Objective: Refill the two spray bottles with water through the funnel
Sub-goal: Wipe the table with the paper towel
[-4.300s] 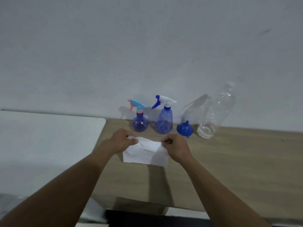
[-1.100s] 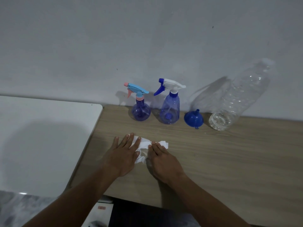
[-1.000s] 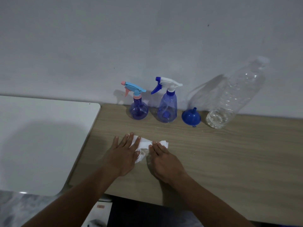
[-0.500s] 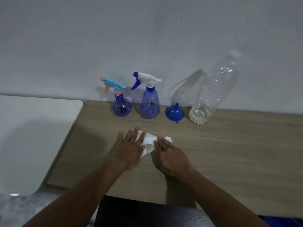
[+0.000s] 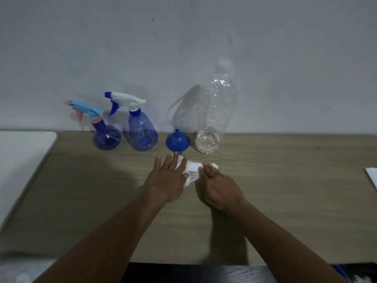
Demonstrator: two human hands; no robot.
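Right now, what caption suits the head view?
Left hand and right hand press a white tissue on the table near the funnel.

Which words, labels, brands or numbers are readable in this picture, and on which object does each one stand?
No text can be read anywhere.
No label shows on the left spray bottle, the right spray bottle or the water bottle.
The funnel and the tissue are plain.
The white sheet at the right edge shows too little to tell.

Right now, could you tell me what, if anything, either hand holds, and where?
Both hands press a crumpled white paper tissue: left hand flat on its left half, right hand on its right end; pinching unclear.
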